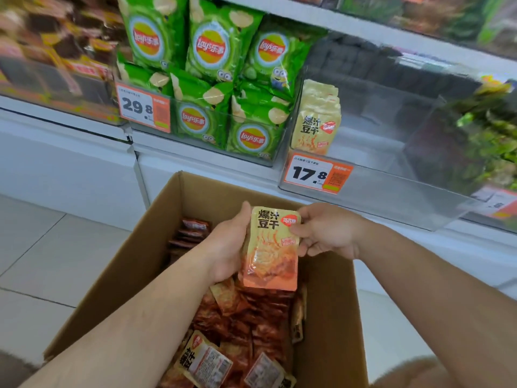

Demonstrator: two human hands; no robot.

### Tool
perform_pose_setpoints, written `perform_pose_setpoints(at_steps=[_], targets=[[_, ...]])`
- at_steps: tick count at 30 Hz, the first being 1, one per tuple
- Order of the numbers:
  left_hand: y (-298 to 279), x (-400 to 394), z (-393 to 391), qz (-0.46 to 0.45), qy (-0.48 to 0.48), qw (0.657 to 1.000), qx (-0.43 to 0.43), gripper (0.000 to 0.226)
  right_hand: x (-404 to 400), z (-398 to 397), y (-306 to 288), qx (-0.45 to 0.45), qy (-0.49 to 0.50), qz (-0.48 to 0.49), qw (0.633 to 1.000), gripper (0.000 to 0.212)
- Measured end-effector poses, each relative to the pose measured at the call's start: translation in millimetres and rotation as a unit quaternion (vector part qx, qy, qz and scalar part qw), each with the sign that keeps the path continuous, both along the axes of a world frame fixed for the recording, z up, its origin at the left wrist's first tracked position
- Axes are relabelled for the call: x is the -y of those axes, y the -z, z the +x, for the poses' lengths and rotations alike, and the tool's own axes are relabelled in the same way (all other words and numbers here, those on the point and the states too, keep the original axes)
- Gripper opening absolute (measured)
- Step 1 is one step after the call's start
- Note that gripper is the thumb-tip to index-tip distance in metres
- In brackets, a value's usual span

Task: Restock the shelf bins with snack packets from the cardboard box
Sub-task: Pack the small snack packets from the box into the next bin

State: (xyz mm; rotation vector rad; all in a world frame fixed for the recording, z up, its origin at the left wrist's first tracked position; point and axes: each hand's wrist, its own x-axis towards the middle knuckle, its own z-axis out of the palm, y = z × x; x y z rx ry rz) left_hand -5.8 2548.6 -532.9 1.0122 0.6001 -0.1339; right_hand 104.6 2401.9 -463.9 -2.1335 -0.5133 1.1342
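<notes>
White shop shelving carries clear plastic bins: one packed with green crisp bags (218, 79), the next, a clear bin (391, 191) with an orange 17.8 price tag (317, 173), holding a few cream-and-orange tofu snack packets (316, 119) at its left end. Below, over the open brown cardboard box (145, 261) of similar packets, the left hand (229, 245) curls round a cream-and-orange packet (271, 247) upright from its left side; the right hand (327, 231) pinches its upper right edge.

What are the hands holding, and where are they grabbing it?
Both hands hold one orange-and-cream snack packet above the cardboard box: the left hand grips its left edge, the right hand pinches its upper right corner.
</notes>
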Motion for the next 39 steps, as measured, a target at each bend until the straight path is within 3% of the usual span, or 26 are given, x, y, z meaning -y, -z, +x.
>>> perform_pose_setpoints(at_steps=[2, 5, 8, 13, 17, 22, 25, 28, 32, 35, 39], targets=[[-12, 2, 0, 0.029, 0.008, 0.999, 0.026, 0.064, 0, 0, -4, 0.013, 0.031, 0.016, 0.999, 0.01], [-21, 8, -1, 0.136, 0.037, 0.985, 0.103, 0.017, 2, -1, -9, 0.033, 0.059, 0.031, 0.997, 0.014], [-22, 11, 2, 0.199, 0.018, 0.97, 0.138, 0.028, 5, -1, -16, 0.053, 0.07, 0.048, 0.995, 0.017], [-38, 17, 8, 0.234, 0.011, 0.955, 0.182, 0.019, 14, 3, -36, 0.071, 0.108, 0.088, 0.988, 0.01], [-51, 17, 16, 0.233, 0.012, 0.952, 0.198, 0.023, 15, 5, -48, 0.086, 0.126, 0.128, 0.98, 0.025], [-72, 24, 24, 0.234, -0.002, 0.943, 0.237, 0.022, 17, 3, -61, 0.07, 0.033, 0.134, 0.988, 0.02], [-82, 26, 30, 0.263, -0.003, 0.932, 0.251, 0.021, 18, 7, -70, 0.061, 0.04, 0.162, 0.984, 0.016], [-93, 23, 38, 0.326, -0.068, 0.903, 0.271, 0.015, 23, 23, -90, 0.095, 0.11, 0.235, 0.961, 0.018], [-99, 10, 54, 0.493, -0.157, 0.815, 0.26, 0.021, 24, 59, -118, 0.21, 0.212, 0.317, 0.9, 0.023], [-97, 7, 64, 0.541, -0.129, 0.793, 0.247, 0.035, 10, 73, -120, 0.268, 0.185, 0.254, 0.911, 0.018], [-91, 10, 68, 0.532, -0.128, 0.803, 0.236, 0.037, -13, 85, -99, 0.229, 0.138, 0.138, 0.954, 0.016]])
